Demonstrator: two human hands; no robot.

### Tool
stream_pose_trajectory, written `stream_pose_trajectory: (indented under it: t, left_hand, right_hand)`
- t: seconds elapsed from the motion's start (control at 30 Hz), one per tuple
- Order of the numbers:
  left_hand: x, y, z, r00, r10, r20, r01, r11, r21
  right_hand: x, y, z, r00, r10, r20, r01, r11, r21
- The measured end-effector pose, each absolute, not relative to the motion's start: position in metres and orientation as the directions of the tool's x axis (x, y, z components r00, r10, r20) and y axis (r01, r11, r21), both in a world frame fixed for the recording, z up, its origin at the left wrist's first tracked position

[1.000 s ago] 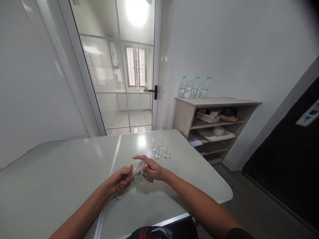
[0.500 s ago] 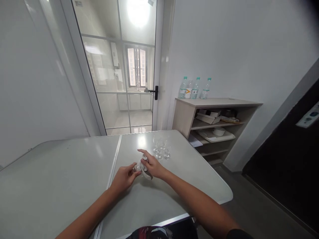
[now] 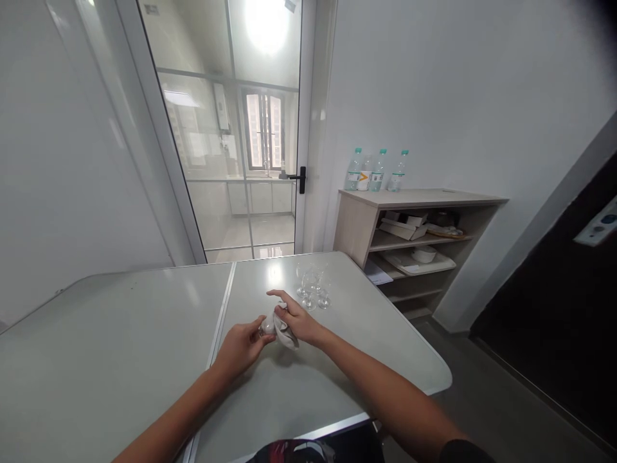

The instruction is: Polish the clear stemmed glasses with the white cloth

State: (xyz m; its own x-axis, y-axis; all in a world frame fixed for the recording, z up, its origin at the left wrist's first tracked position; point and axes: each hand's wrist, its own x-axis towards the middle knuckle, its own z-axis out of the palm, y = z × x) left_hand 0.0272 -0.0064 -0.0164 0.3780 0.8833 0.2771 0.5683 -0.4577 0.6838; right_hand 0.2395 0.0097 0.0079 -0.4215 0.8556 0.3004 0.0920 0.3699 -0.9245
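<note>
Evidently a shiny, transparent glass (image 3: 268, 326)

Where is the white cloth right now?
Below the middle of the head view, the white cloth is in the right hand, at the right side of the clear glass in the left hand.

Glossy, round-cornered pale-grey table (image 3: 139, 341) with silver metal strip (image 3: 222, 308) across its top: carries a tight cluster of clear footed glasses (image 3: 312, 287). Open, light wood-grain shelf unit (image 3: 355, 225): carries clear plastic bottles (image 3: 376, 173) on top, three visibly teal-capped.
</note>
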Motion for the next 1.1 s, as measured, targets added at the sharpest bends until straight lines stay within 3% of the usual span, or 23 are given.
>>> stream_pose_trajectory:
  t: [0.1, 0.17, 0.23, 0.3, 0.4, 0.53, 0.63, 0.73, 0.93, 1.1]
  left_hand:
    - [0.024, -0.003, -0.008, 0.48, 0.876, -0.054, 0.25, -0.078, 0.965]
    - [0.018, 0.001, -0.004, 0.579, 0.785, -0.222, 0.103, 0.2, 0.974]
    - [0.013, 0.004, -0.003, 0.623, 0.739, -0.255, 0.054, 0.285, 0.957]
    - [0.013, 0.004, -0.002, 0.605, 0.774, -0.184, 0.074, 0.176, 0.982]
    - [0.021, 0.0, -0.005, 0.465, 0.885, 0.038, 0.251, -0.173, 0.953]
    - [0.028, -0.002, -0.022, 0.317, 0.869, 0.38, 0.635, -0.492, 0.595]
    - [0.023, 0.0, -0.035, 0.385, 0.812, 0.44, 0.752, -0.552, 0.361]
    - [0.017, 0.002, -0.039, 0.429, 0.788, 0.44, 0.783, -0.568, 0.253]
    - [0.023, -0.001, -0.023, 0.284, 0.836, 0.47, 0.833, -0.458, 0.311]
    - [0.02, 0.002, -0.008, 0.325, 0.87, 0.37, 0.781, -0.468, 0.413]
  right_hand:
    - [0.247, 0.004, 0.018, -0.5, 0.772, 0.392, 0.09, 0.496, -0.863]
    - [0.249, 0.0, 0.02, -0.542, 0.717, 0.438, 0.102, 0.573, -0.813]
    - [0.249, -0.002, 0.02, -0.586, 0.656, 0.475, 0.115, 0.648, -0.753]
    - [0.246, -0.002, 0.018, -0.57, 0.656, 0.494, 0.132, 0.667, -0.733]
    - [0.239, 0.002, 0.012, -0.428, 0.775, 0.465, 0.135, 0.563, -0.815]
    - [0.234, 0.012, 0.002, -0.284, 0.892, 0.352, 0.091, 0.39, -0.916]
    - [0.234, 0.017, -0.002, -0.293, 0.914, 0.279, 0.167, 0.336, -0.927]
    - [0.236, 0.017, 0.001, -0.358, 0.903, 0.238, 0.239, 0.334, -0.912]
    - [0.234, 0.009, 0.009, -0.325, 0.847, 0.421, 0.083, 0.469, -0.879]
    - [0.235, 0.004, 0.006, -0.402, 0.748, 0.528, 0.244, 0.643, -0.726]
